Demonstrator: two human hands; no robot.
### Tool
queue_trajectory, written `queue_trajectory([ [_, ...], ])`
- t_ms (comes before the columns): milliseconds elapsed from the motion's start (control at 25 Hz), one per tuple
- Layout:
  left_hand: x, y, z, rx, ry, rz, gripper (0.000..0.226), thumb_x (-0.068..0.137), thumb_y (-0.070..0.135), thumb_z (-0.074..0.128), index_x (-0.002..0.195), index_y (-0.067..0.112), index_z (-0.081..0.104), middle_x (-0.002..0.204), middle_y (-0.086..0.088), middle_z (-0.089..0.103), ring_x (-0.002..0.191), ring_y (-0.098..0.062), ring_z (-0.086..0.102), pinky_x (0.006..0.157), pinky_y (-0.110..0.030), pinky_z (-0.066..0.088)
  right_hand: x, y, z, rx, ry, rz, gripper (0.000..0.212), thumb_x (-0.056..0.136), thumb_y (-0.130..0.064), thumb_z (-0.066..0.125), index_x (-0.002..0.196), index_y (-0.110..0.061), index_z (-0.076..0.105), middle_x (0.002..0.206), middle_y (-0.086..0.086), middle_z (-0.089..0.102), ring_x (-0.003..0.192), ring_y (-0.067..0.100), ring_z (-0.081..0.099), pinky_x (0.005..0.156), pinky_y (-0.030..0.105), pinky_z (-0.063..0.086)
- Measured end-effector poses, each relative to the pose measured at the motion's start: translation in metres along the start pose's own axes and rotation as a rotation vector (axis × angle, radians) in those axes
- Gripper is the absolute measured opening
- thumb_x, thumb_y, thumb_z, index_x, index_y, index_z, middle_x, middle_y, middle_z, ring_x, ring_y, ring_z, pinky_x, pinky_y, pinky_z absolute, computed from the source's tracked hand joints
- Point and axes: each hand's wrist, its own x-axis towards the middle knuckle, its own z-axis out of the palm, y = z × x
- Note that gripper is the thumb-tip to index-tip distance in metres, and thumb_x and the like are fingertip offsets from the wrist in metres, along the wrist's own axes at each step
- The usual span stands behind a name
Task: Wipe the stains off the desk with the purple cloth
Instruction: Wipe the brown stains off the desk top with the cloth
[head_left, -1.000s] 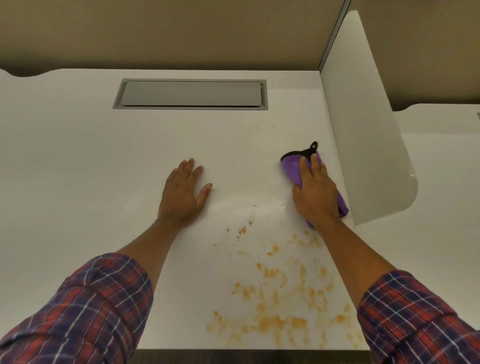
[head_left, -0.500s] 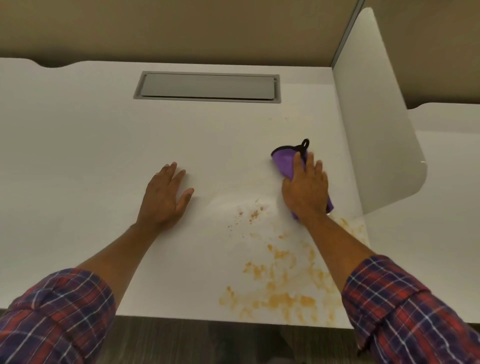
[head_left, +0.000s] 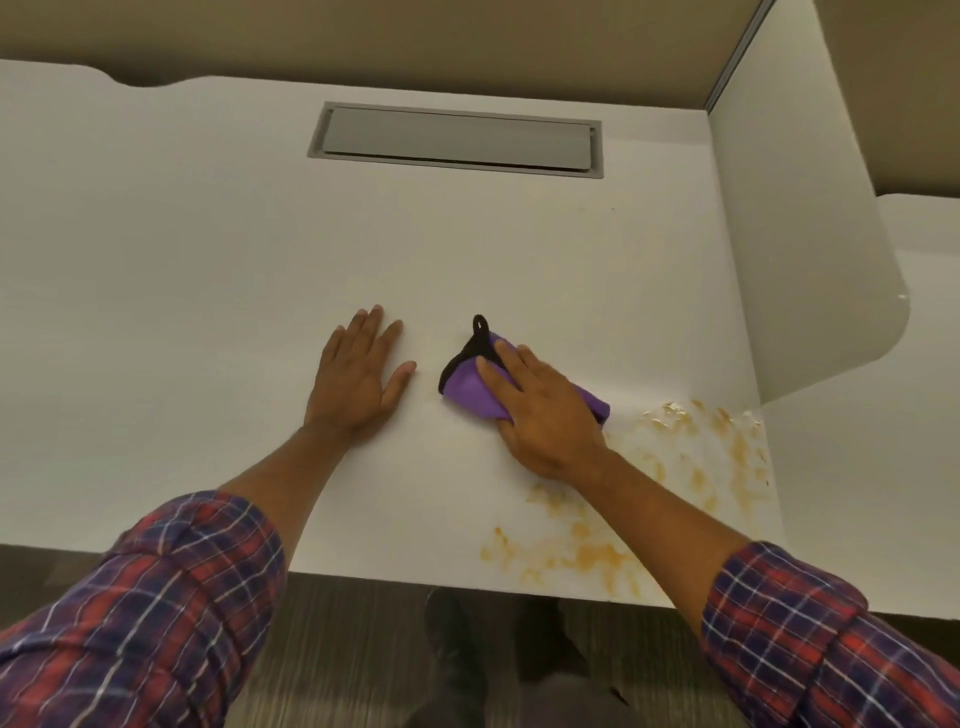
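A purple cloth with a black edge and hanging loop lies bunched on the white desk. My right hand presses flat on top of it, fingers spread over the cloth. Orange-brown stains spread over the desk to the right of that hand and down to the front edge. My left hand rests flat on the desk, palm down, fingers apart, just left of the cloth and holding nothing.
A grey cable flap is set into the desk at the back. A white divider panel stands along the right side, close to the stains. The desk's front edge is near, with carpet and shoes below.
My right hand has slid the cloth leftward across the desk, away from the divider and toward my left hand. Stains near the divider, earlier covered, now show.
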Motion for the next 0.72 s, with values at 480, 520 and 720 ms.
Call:
queue_trajectory([
  [480,-0.003,-0.002,-0.007,-0.105,-0.101,-0.024,0.071,0.103,0.059,0.035,0.160,0.017,0.043,0.171,-0.012,0.031,0.160,-0.030,0.025,0.130,-0.048,0.016,0.021,-0.007,0.001,0.087,0.143,0.223,0.070,0.095,-0.026,0.042,0.163,-0.013,0.030,0.172,0.014,0.024,0.158,0.040,0.024,0.123,0.053,0.033],
  [520,-0.004,-0.002,-0.009,-0.130,-0.120,-0.029,0.072,0.103,0.060,0.033,0.160,0.018,0.042,0.172,-0.012,0.029,0.161,-0.030,0.023,0.131,-0.048,0.014,0.018,-0.014,0.003,0.085,0.137,0.195,0.070,0.095,-0.026,0.043,0.163,-0.013,0.031,0.172,0.014,0.025,0.157,0.040,0.025,0.122,0.053,0.035],
  [720,-0.001,-0.005,-0.021,-0.308,-0.229,-0.072,0.078,0.099,0.065,0.024,0.161,0.020,0.041,0.175,-0.007,0.022,0.164,-0.023,0.011,0.131,-0.041,0.002,-0.002,-0.062,0.022,0.092,0.119,0.110,0.067,0.100,-0.024,0.049,0.163,-0.014,0.031,0.172,0.011,0.025,0.158,0.037,0.025,0.126,0.050,0.029],
])
